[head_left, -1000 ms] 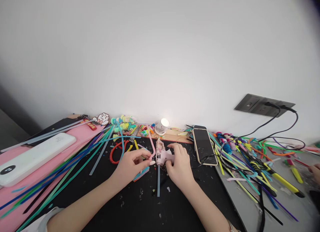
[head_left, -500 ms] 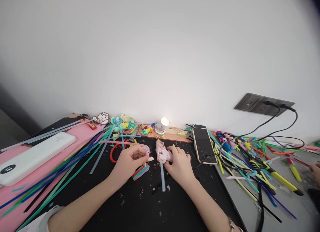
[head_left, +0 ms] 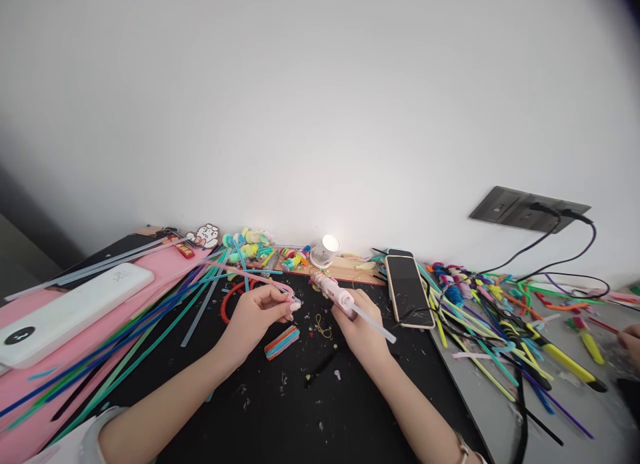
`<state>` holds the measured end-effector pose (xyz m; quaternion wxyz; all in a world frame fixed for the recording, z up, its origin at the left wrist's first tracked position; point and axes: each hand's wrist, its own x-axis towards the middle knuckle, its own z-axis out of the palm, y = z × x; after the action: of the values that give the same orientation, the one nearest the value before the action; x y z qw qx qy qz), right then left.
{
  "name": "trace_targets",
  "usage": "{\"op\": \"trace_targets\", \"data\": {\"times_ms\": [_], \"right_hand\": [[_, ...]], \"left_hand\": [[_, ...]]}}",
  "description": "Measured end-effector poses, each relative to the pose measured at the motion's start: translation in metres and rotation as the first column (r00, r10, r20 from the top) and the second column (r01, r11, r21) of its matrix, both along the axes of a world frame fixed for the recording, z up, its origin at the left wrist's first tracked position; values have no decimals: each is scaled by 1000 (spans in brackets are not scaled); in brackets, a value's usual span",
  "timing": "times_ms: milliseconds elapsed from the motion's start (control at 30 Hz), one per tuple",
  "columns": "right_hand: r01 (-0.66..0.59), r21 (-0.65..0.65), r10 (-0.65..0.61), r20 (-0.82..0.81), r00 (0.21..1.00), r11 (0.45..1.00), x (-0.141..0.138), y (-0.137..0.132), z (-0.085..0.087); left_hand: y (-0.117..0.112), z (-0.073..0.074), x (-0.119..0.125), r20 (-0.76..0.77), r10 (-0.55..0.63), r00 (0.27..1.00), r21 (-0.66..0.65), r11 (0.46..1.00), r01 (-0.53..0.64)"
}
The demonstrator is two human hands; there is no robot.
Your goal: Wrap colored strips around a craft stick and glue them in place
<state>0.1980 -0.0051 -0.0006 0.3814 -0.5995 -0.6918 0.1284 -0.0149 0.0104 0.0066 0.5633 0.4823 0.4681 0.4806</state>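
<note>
My left hand (head_left: 255, 314) pinches the bent end of a long pink strip (head_left: 250, 276) that runs off to the left over the black mat (head_left: 280, 411). My right hand (head_left: 361, 331) grips a small pink glue gun (head_left: 334, 292) with a clear glue stick (head_left: 373, 321) poking out of its back toward the right. The gun's nozzle points left, toward the pinched strip end, a short gap away. A small striped block of glued strips (head_left: 282, 342) lies on the mat just below my left hand.
Long coloured strips (head_left: 150, 324) fan out at left over a pink board with a white case (head_left: 70, 312). A phone (head_left: 407, 291) lies right of my hands. Pliers, cables and more strips (head_left: 505, 317) clutter the grey surface at right. Another person's hand (head_left: 631, 341) shows at the right edge.
My right hand lifted and swung the glue gun, so the glue stick now points right instead of down. My left hand shifted left and back with the pink strip.
</note>
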Motion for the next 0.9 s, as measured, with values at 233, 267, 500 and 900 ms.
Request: {"op": "trace_targets", "data": {"times_ms": [233, 267, 500, 900], "right_hand": [[-99, -217, -30, -526, 850, 971, 1, 6, -1], [-131, -230, -26, -574, 818, 964, 1, 7, -1], [-317, -287, 30, -698, 716, 904, 3, 8, -10], [-421, -330, 108, -665, 739, 845, 3, 6, -9]], "left_hand": [[2, 2, -2, 65, 51, 997, -110, 993, -44], [3, 2, -2, 74, 58, 996, -118, 992, -49], [3, 2, -3, 92, 84, 992, -134, 988, -72], [5, 2, -3, 45, 80, 996, -77, 994, -77]]}}
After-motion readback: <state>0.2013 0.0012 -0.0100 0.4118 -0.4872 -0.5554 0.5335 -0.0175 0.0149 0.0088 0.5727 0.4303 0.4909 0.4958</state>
